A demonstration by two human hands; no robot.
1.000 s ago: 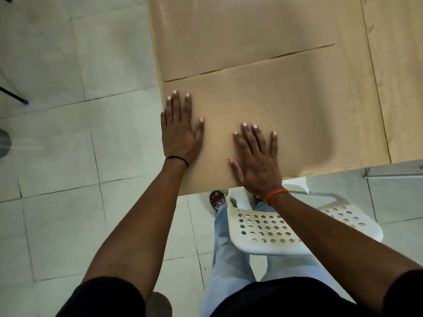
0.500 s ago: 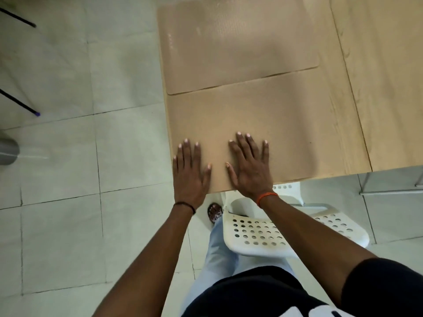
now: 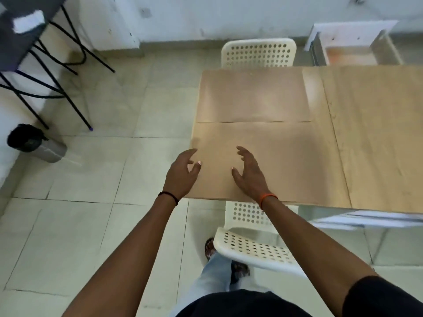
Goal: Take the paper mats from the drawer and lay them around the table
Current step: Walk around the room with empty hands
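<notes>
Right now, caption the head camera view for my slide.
Both hands hover open above two brown paper mats laid on the wooden table.

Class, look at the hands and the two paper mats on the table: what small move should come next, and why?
Probably turn toward the open drawer for another mat. Both the left hand and right hand are open and hold nothing. Two paper mats, the near mat and the far mat, lie flat edge to edge at this end, while the rest of the table is bare wood.
</notes>
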